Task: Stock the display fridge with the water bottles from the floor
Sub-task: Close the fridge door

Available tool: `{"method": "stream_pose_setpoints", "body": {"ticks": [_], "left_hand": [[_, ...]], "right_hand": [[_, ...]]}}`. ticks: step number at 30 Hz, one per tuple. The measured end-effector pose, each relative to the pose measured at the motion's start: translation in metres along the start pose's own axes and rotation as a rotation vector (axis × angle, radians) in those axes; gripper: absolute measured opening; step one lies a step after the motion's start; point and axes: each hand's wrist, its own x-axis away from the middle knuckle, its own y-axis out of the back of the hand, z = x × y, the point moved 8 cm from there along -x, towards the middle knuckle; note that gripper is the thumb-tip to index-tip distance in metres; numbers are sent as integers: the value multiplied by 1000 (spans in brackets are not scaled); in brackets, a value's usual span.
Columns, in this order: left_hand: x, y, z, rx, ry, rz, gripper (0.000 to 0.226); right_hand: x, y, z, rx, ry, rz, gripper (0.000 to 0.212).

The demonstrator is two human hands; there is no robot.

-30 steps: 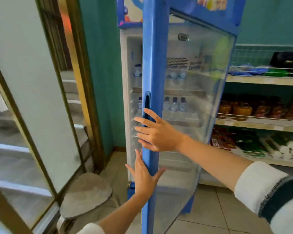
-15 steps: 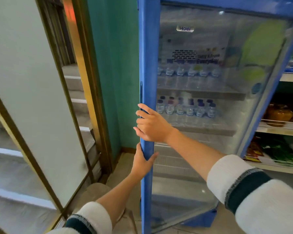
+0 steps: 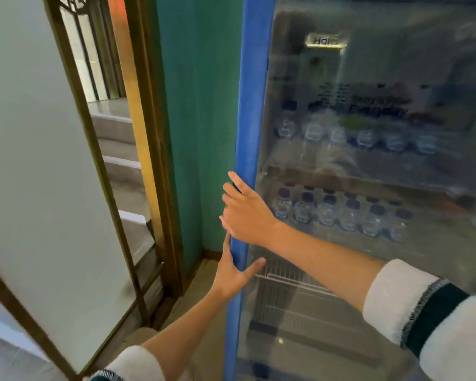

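Observation:
The display fridge fills the right half of the view, its blue-framed glass door (image 3: 254, 92) swung flat across the front. Through the glass, several water bottles stand in a row on an upper shelf (image 3: 338, 133), and several more with dark caps on the shelf below (image 3: 349, 213). The wire shelves lower down hold nothing I can see. My right hand (image 3: 245, 213) presses flat against the door's left blue edge, fingers straight. Just below it, my left hand (image 3: 235, 270) lies against the same edge, fingers behind the frame and thumb spread over the glass.
A teal wall (image 3: 193, 133) stands immediately left of the fridge. Further left, a gold-framed glass door (image 3: 66, 160) stands ajar, with grey steps (image 3: 121, 166) beyond it. Tiled floor shows in the corner below the wall. The picture is motion-blurred.
The fridge door has swung from half open to flat against the fridge front, with both hands staying on its left edge. The side shelves of goods have left the view.

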Motion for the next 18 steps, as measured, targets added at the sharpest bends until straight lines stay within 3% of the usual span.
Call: {"method": "stream_pose_setpoints", "body": {"ticks": [5,10,14,18], "left_hand": [[-34,-5,5,24,-48,7,98],[-62,-10,0,10,-128,35,116],[-71,-14,7,3,-202,6,122],[-76,-14,12,-17,-238,40,122]], "right_hand": [[-15,-33,-14,20,-48,26,25],[-20,-70,-28,56,-47,105,32],[-18,-81,-34,126,-88,87,50],[-22,-78,-33,128,-136,65,46]]}}
